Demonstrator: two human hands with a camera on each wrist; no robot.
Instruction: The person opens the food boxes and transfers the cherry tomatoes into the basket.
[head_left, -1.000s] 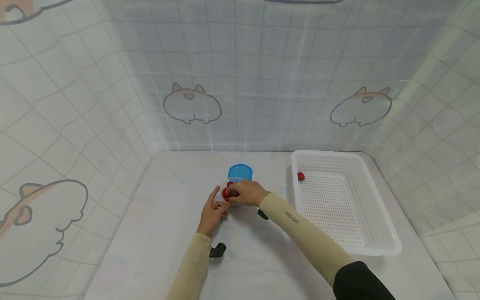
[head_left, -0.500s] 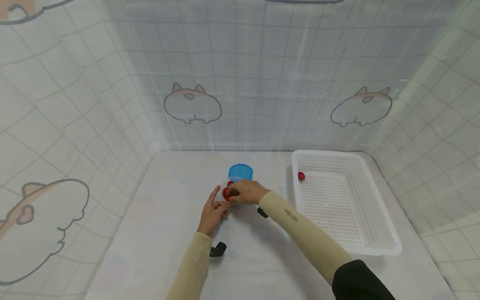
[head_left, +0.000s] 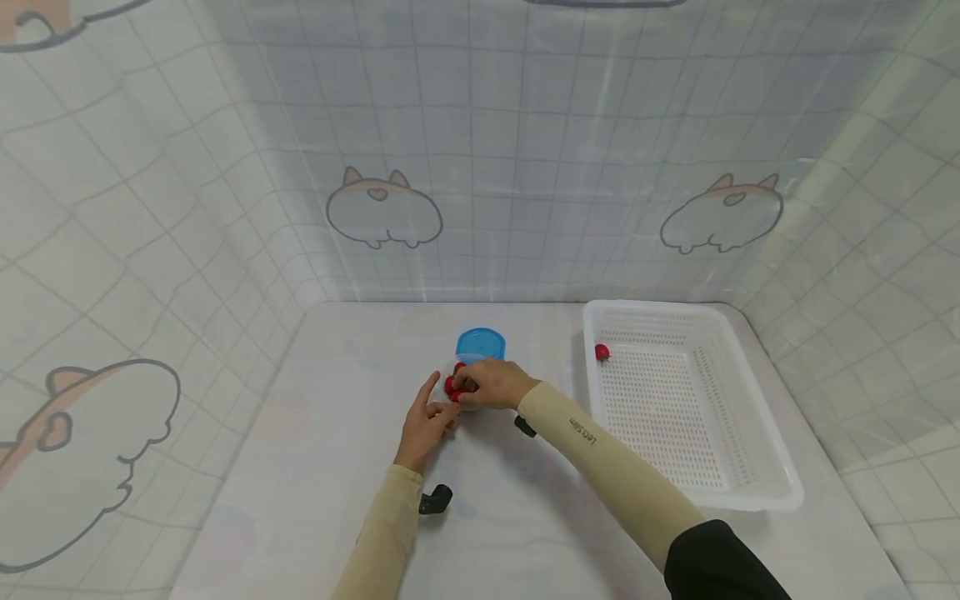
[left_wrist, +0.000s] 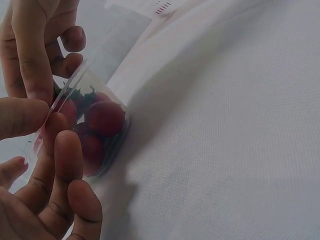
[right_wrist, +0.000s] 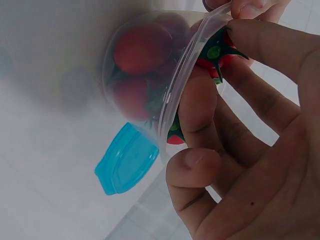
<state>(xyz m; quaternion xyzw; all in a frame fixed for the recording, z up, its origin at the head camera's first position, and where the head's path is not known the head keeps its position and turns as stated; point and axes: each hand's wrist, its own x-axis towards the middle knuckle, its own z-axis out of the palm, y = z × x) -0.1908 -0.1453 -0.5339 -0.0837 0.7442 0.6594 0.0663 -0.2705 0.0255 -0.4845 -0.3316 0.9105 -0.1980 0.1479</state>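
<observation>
A clear plastic tub holds several red cherry tomatoes with green stems. My right hand is over its opening, and its fingertips pinch one cherry tomato by the rim. On the near left side, my left hand steadies the tub, pinching the rim between its fingertips while the index finger points away. Tomatoes show through the wall in the left wrist view. A blue lid lies behind the tub. From the head view, much of the tub is hidden by my right hand.
To the right stands a white perforated basket with a single tomato against its left wall. A pale cloth covers the table. Curtains with grid lines and cartoon prints hang at the back and both sides.
</observation>
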